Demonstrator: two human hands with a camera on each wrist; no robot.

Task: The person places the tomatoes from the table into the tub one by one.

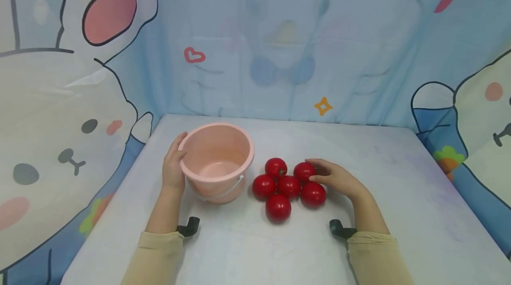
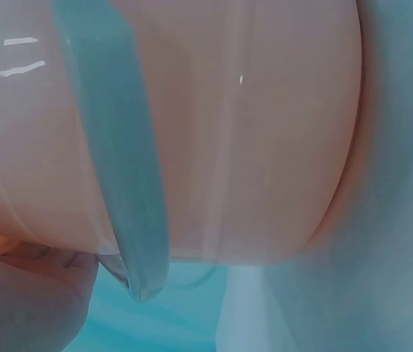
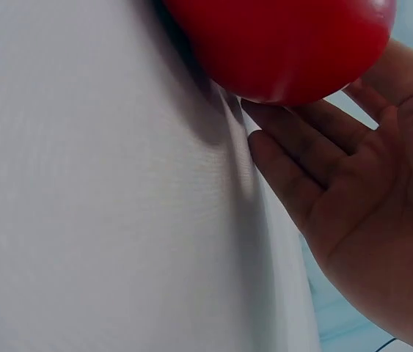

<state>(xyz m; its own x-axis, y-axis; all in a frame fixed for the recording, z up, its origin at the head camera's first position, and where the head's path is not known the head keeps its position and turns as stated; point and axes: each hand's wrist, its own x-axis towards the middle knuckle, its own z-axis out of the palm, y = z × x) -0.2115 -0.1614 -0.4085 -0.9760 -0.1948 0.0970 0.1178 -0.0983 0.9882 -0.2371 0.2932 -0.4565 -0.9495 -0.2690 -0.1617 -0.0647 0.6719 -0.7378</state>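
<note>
A pink bucket (image 1: 219, 183) stands upright on the table's left half, its white handle (image 1: 225, 195) hanging down the near side. My left hand (image 1: 173, 167) grips the bucket's left side at the rim. In the left wrist view, the bucket's wall (image 2: 279, 132) fills most of the picture, with part of the hand (image 2: 30, 301) beneath it. Several red tomatoes lie bunched right of the bucket. My right hand (image 1: 337, 178) holds the far-right tomato (image 1: 304, 171), fingers around its far side and thumb on the near side. A tomato (image 3: 287, 44) partly hides those fingers in the right wrist view.
Close against the held tomato lie the other tomatoes, including a right one (image 1: 313, 194) and a front one (image 1: 278, 208). The white table (image 1: 239, 254) ends at a blue cartoon curtain (image 1: 287, 54). Dark wrist mounts (image 1: 189, 226) jut inward from both sleeves.
</note>
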